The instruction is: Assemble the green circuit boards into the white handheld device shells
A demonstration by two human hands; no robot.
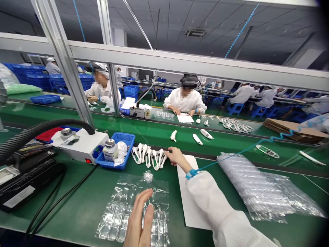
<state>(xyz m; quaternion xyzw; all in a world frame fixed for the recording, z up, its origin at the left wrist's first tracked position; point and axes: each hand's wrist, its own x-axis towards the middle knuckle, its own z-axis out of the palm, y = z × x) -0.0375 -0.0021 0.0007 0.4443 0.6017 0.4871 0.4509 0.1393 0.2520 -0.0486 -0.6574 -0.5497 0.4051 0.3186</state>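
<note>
My left hand point(140, 219) hovers over or rests on a clear plastic tray-like sheet with rows of pockets point(113, 219); its fingers are stretched out and the thumb stands apart. With a blue wrist strap point(192, 173) at its wrist, my right hand point(177, 157) reaches to the right end of a row of white handheld device housings point(148, 157). Its fingers are apart, and the tips are close to or touching the last housing; contact is hard to make out. A small crumpled clear plastic piece point(148, 176) lies just beyond the sheet.
A blue bin point(131, 140) holds a dispenser bottle point(110, 151). Left of it stands a white box machine point(84, 147) with a black hose. White paper point(192, 206) lies under my right arm, stacked clear sheets point(254, 188) beyond. White housings point(206, 133) lie on the green belt; co-workers sit across.
</note>
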